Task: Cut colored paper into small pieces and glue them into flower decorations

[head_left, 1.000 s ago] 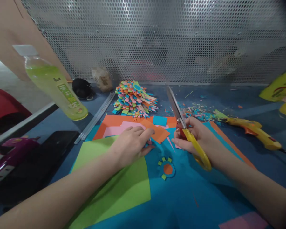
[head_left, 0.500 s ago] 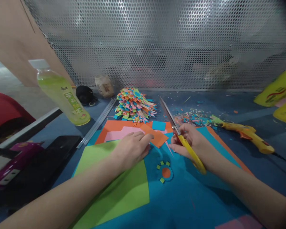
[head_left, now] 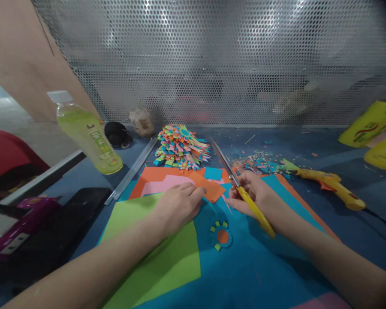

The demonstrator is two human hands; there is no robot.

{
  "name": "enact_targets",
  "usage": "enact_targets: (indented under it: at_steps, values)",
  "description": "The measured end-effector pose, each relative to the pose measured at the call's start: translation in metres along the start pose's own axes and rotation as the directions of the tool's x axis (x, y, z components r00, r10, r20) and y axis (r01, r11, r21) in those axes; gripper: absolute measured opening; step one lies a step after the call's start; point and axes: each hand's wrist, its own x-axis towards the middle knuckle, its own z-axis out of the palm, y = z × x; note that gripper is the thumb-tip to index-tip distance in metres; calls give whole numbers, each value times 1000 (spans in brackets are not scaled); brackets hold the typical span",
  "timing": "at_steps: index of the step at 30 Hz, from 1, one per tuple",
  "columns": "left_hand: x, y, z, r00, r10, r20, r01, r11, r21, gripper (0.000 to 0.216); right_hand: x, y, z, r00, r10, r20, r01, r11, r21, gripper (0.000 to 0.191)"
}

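My right hand [head_left: 255, 195] is wrapped round a pair of scissors [head_left: 244, 195] with yellow handles, its closed blades pointing away and up to the left. My left hand [head_left: 182, 204] rests over the paper stack, its fingers bent and thumb near the index finger; anything between the fingertips is hidden. Just past its fingers lies an orange paper piece [head_left: 212, 191], with a small blue square [head_left: 213, 173] behind it. Between my hands, on the blue paper [head_left: 244, 266], lies a paper flower [head_left: 223, 236] with an orange centre, blue ring and several green tabs.
Green paper [head_left: 167, 266] lies under my left forearm. Behind stands a heap of colourful paper pieces [head_left: 182, 148]. A yellow glue gun [head_left: 333, 184] and paper scraps [head_left: 260, 163] lie right. Clear sticks [head_left: 131, 171], a drink bottle [head_left: 90, 137] and a black phone-like slab [head_left: 86, 206] are left.
The whole view has shifted slightly, with the things behind appearing a little lower. Both hands keep nearly the same pose, and the scissors stay in my right hand.
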Motion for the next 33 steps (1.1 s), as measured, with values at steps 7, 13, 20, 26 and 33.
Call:
enact_targets:
  at_steps: [7, 13, 20, 26, 33]
  values:
    - [-3, 1, -8, 978, -116, -171, 85, 980, -181, 22, 1, 1, 1, 999, -40, -26, 39, 999, -19, 36]
    - [-2, 11, -17, 926, -358, -121, 117, 574, -811, 16, -3, -3, 6, 996, -79, -40, 80, 997, 18, 36]
    - [1, 18, -15, 914, -352, 201, 234, 55, -971, 21, -10, -9, 13, 999, -52, 2, 52, 992, 117, 38]
    - [2, 21, -11, 896, -292, 333, 295, -168, -941, 26, -10, -11, 17, 1000, -13, 18, 11, 993, 113, 44]
    - [-2, 25, -8, 889, -275, 367, 327, -180, -928, 33, -10, -11, 17, 994, 19, 104, -24, 999, 45, 46]
